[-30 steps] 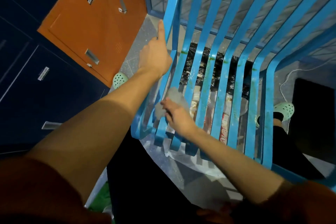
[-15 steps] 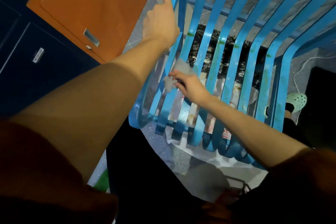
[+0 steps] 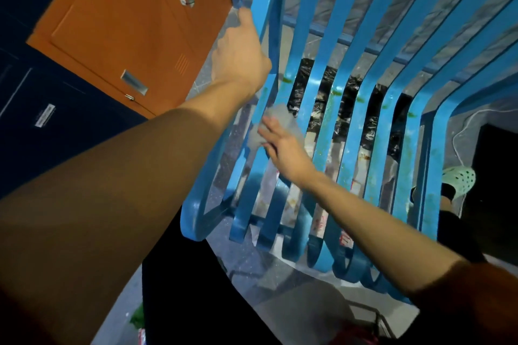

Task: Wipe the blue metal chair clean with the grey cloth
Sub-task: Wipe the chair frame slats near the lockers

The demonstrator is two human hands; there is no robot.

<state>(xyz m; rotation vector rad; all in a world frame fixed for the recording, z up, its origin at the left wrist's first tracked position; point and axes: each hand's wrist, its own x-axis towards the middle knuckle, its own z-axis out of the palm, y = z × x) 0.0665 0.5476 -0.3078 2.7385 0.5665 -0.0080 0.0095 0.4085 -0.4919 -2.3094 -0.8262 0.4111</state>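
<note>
The blue metal chair (image 3: 347,143) fills the centre and right of the frame, its slats running from the top edge down to curled ends at lower centre. It is judged stiff and fairly heavy, with smooth painted slats that may be slick; the outer slat is the natural place to steady it. There, at upper centre, it is gripped by the left hand (image 3: 241,50), whose fingers are wrapped behind the slat and largely hidden.

The grey cloth (image 3: 276,120) is soft, light and easily bunched. It is pressed against a slat at the centre of the frame by the right hand (image 3: 283,148), the fingers (image 3: 266,126) laid nearly straight and slightly spread over it. Motion blur softens them, and whether the thumb pinches the cloth from below cannot be told.

Green smears (image 3: 287,80) are seen on several slats above the cloth. The chair's legs and top are cut off. Only scraps of black plastic (image 3: 322,103) and printed paper can be made out through the gaps.
</note>
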